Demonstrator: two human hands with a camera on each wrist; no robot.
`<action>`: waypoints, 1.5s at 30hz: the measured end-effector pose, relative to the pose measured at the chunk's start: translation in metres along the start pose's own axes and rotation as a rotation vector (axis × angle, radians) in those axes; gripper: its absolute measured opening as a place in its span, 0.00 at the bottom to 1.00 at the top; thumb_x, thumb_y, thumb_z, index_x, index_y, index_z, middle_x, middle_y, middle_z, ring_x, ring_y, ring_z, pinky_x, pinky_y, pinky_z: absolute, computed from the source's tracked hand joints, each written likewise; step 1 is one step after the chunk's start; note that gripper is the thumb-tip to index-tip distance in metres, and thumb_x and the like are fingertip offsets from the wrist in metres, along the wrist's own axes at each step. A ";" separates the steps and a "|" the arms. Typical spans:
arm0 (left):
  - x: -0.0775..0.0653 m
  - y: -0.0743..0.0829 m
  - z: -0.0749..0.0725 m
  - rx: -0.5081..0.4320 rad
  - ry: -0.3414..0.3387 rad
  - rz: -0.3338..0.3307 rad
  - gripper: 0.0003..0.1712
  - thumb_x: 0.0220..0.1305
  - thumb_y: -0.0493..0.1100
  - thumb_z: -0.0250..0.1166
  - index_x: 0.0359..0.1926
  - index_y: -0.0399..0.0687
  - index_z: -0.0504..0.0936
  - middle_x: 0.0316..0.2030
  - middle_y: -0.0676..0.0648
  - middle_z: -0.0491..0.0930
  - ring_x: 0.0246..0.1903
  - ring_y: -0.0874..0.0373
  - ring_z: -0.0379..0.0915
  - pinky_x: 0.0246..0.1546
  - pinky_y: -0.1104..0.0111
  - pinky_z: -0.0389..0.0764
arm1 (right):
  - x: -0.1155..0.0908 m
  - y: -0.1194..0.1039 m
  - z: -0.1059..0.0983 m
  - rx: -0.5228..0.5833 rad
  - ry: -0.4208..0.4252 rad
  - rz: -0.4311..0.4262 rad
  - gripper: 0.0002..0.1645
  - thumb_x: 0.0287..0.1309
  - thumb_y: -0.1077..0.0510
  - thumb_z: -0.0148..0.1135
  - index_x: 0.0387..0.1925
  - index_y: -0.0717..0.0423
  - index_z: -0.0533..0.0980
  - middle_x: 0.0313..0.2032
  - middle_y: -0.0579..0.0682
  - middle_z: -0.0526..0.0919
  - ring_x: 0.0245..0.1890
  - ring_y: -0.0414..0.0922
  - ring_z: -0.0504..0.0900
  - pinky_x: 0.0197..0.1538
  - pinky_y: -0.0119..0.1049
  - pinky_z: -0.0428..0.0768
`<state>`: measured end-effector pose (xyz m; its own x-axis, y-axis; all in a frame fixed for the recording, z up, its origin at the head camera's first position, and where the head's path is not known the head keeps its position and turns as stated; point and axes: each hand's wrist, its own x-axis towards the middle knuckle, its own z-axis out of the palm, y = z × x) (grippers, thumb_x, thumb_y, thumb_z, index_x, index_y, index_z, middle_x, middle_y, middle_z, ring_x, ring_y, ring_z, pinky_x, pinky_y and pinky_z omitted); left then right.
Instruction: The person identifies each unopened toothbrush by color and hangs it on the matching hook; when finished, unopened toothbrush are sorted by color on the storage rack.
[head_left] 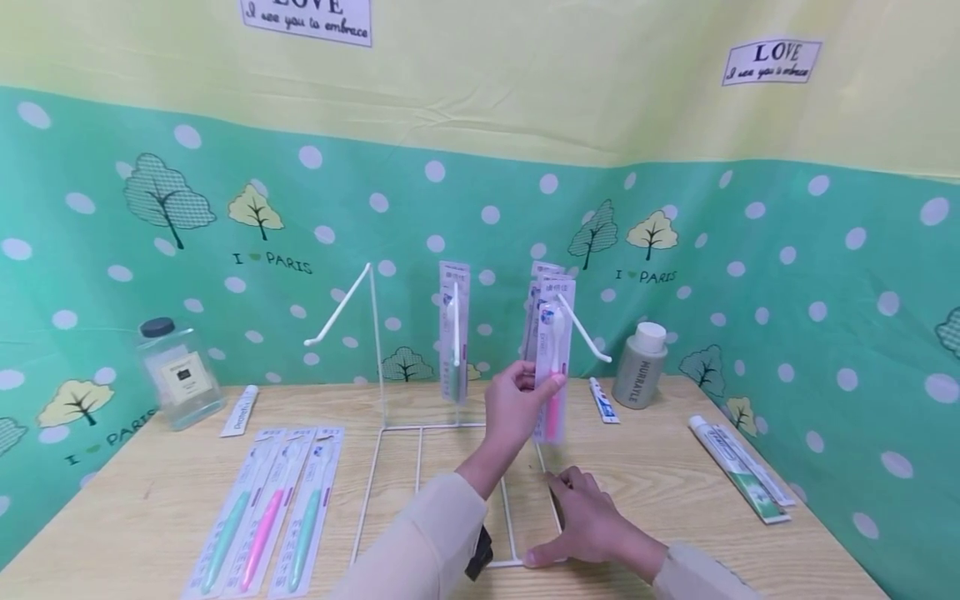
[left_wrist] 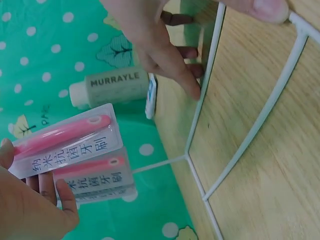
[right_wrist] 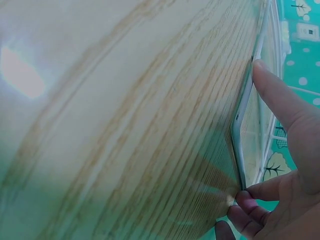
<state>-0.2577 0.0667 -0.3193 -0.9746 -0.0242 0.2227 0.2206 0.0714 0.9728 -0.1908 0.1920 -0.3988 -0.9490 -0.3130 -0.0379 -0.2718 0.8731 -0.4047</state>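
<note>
A white wire display rack (head_left: 442, 427) with hooks stands on the table. My left hand (head_left: 517, 408) pinches the lower part of a packaged pink toothbrush (head_left: 553, 358), whose top is at the rack's right hook. Behind that pack hang more toothbrush packs (head_left: 537, 287), one with a pink handle in the left wrist view. Low at the rack's front right corner, my right hand (head_left: 588, 521) holds the base, thumb on the front bar and fingertips against the side bar. Another toothbrush pack (head_left: 463, 333) hangs on the middle hook; the left hook (head_left: 337, 306) is bare.
Three packaged toothbrushes (head_left: 262, 517) lie side by side at left. Beyond them are a small tube (head_left: 240, 410) and a clear bottle (head_left: 180, 375). At right stand a grey bottle (head_left: 640, 367), a small tube (head_left: 603, 402) and a green-white toothpaste tube (head_left: 738, 471). Patterned cloth surrounds the table.
</note>
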 end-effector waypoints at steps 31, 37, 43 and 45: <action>-0.004 -0.029 -0.061 0.130 -0.065 0.080 0.21 0.51 0.46 0.69 0.46 0.44 0.78 0.39 0.44 0.81 0.40 0.53 0.77 0.41 0.64 0.79 | 0.003 -0.002 0.002 0.029 -0.040 0.050 0.70 0.22 0.26 0.68 0.62 0.67 0.60 0.48 0.53 0.65 0.47 0.50 0.63 0.48 0.53 0.68; -0.021 -0.033 -0.108 0.246 -0.086 0.061 0.21 0.50 0.47 0.68 0.46 0.48 0.79 0.35 0.50 0.81 0.36 0.57 0.77 0.37 0.67 0.79 | 0.002 -0.001 0.001 0.031 -0.040 0.070 0.70 0.21 0.26 0.68 0.63 0.66 0.60 0.48 0.53 0.65 0.47 0.49 0.63 0.50 0.52 0.67; -0.043 -0.038 -0.168 0.371 -0.050 0.063 0.21 0.51 0.46 0.68 0.47 0.48 0.79 0.35 0.51 0.82 0.36 0.60 0.77 0.39 0.71 0.78 | 0.001 -0.001 0.000 0.040 -0.044 0.070 0.71 0.22 0.26 0.69 0.63 0.66 0.59 0.48 0.53 0.65 0.47 0.49 0.63 0.50 0.52 0.67; -0.049 -0.039 -0.189 0.415 -0.032 0.062 0.22 0.52 0.48 0.68 0.49 0.46 0.79 0.37 0.50 0.82 0.37 0.59 0.77 0.40 0.71 0.78 | 0.000 0.000 -0.001 0.041 -0.041 0.058 0.70 0.22 0.26 0.68 0.63 0.66 0.59 0.48 0.53 0.65 0.47 0.49 0.63 0.49 0.52 0.67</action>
<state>-0.2107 -0.1229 -0.3566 -0.9621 0.0237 0.2718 0.2510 0.4673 0.8477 -0.1911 0.1918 -0.3978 -0.9554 -0.2780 -0.0997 -0.2089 0.8746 -0.4374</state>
